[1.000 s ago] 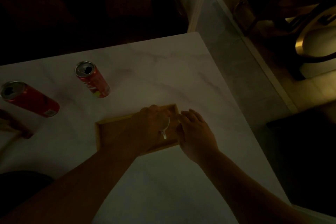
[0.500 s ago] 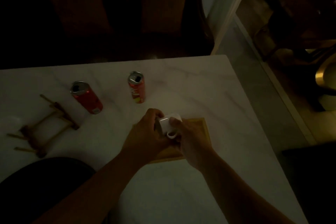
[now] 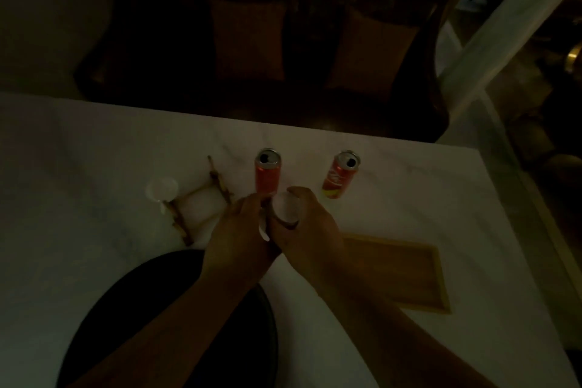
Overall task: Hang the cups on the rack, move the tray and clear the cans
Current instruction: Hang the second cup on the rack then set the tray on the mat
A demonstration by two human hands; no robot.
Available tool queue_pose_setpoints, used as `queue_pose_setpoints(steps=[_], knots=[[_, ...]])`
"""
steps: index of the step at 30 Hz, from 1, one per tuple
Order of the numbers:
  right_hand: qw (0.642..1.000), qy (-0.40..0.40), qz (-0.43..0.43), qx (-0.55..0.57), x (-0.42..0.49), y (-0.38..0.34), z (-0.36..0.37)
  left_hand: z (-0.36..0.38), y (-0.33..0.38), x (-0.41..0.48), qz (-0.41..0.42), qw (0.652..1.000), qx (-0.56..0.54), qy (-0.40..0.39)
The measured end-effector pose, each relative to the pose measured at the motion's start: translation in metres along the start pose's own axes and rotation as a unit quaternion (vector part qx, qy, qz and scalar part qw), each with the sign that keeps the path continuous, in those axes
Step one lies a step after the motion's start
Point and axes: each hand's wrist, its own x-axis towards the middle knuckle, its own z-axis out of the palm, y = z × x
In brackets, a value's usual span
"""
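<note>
Both hands meet over the middle of the table [image 3: 94, 151]: the left hand [image 3: 239, 230] and the right hand [image 3: 310, 230] have their fingers closed together around a white cup [image 3: 285, 208], likely to turn its handle toward the wooden rack [image 3: 201, 208] just to the left. Another white cup [image 3: 162, 189] sits at the rack's far end. Two red cans [image 3: 267, 175] [image 3: 341, 175] stand right behind the hands, the left one close enough to be knocked. The empty wooden tray [image 3: 406, 274] lies to the right.
</note>
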Motion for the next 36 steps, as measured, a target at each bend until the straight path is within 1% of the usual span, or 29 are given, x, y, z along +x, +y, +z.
queue_pose_setpoints(steps=[2,5,7,11,16,20,25,28,30,33,36], knots=[[0.999,-0.014,-0.032,-0.037,0.007,-0.019,0.016,-0.018,-0.017,0.006,-0.025,1.000,-0.013,-0.004],[0.996,-0.039,-0.050,-0.057,0.025,-0.043,0.037,-0.042,-0.039,0.019,-0.040,0.999,-0.019,0.010],[0.995,-0.050,-0.054,-0.069,0.042,-0.057,0.051,-0.056,-0.051,0.032,-0.038,0.999,-0.013,0.019],[0.991,-0.053,-0.067,-0.102,0.077,-0.079,0.073,-0.076,-0.074,0.066,-0.032,0.999,-0.003,0.008],[0.987,-0.061,-0.078,-0.130,0.119,-0.101,0.088,-0.086,-0.096,0.111,-0.016,1.000,-0.002,0.007],[0.966,-0.089,-0.128,-0.204,0.142,-0.110,0.097,-0.083,-0.111,0.140,0.012,1.000,0.014,-0.012],[0.965,-0.115,-0.073,-0.226,0.168,-0.105,0.110,-0.074,-0.133,0.162,0.031,0.997,0.061,-0.048],[0.968,-0.133,-0.022,-0.210,0.186,-0.098,0.121,-0.069,-0.141,0.170,0.018,0.993,0.078,-0.082],[0.967,-0.141,-0.003,-0.214,0.196,-0.092,0.128,-0.065,-0.144,0.173,0.013,0.990,0.092,-0.103],[0.959,-0.151,0.004,-0.242,0.208,-0.084,0.135,-0.059,-0.146,0.177,0.007,0.987,0.102,-0.122],[0.936,-0.186,0.010,-0.298,0.219,-0.078,0.143,-0.055,-0.147,0.176,-0.001,0.985,0.104,-0.138]])
